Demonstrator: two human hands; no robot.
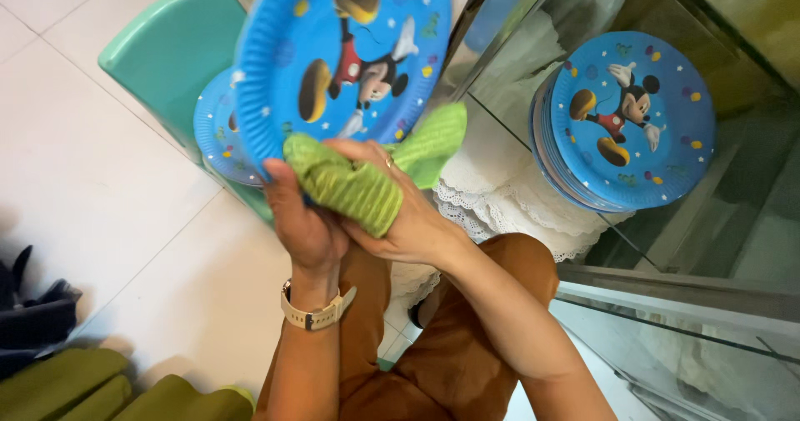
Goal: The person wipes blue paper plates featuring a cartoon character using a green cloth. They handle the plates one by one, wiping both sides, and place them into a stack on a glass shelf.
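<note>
My left hand (pixel 302 221) grips the lower rim of a blue paper plate (pixel 333 54) printed with a cartoon mouse, holding it tilted up in front of me. My right hand (pixel 398 213) presses a green ribbed cloth (pixel 358 183) against the plate's lower edge, the cloth bunched under its fingers. A pale watch sits on my left wrist. My legs in brown trousers are below the hands.
A stack of matching blue plates (pixel 627 121) rests on a glass table (pixel 733 246) at the right, over a white lace cloth (pixel 508 196). More blue plates (pixel 215 133) lie on a teal chair (pixel 171 50) behind. Green cushions (pixel 92 388) and dark fabric (pixel 29 317) lie on the floor at lower left.
</note>
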